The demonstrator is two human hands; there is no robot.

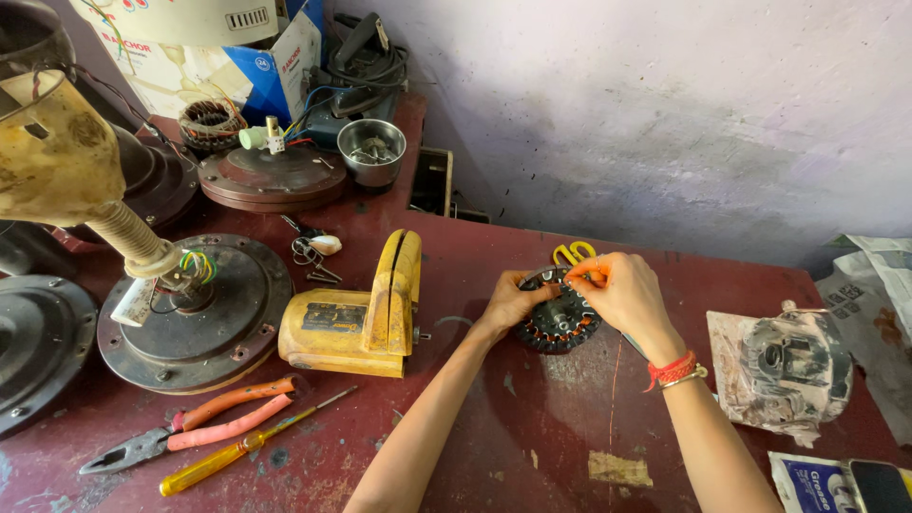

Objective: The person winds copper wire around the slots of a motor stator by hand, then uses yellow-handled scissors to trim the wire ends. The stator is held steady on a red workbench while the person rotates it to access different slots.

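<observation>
A round black motor stator (559, 321) with copper-coloured windings lies on the dark red workbench (532, 427). My left hand (509, 300) grips its left rim. My right hand (622, 290) pinches at the winding on its upper edge; a red thread band circles that wrist. Yellow-handled scissors (573, 252) lie just behind the stator, partly hidden by my right hand.
A yellow power tool (366, 318) sits left of my hands. Orange-handled pliers (195, 427) and a yellow screwdriver (237, 456) lie at the front left. Fan motor housings (195, 313) crowd the left side, a steel bowl (371, 150) stands behind, a dirty motor part (788, 366) rests right.
</observation>
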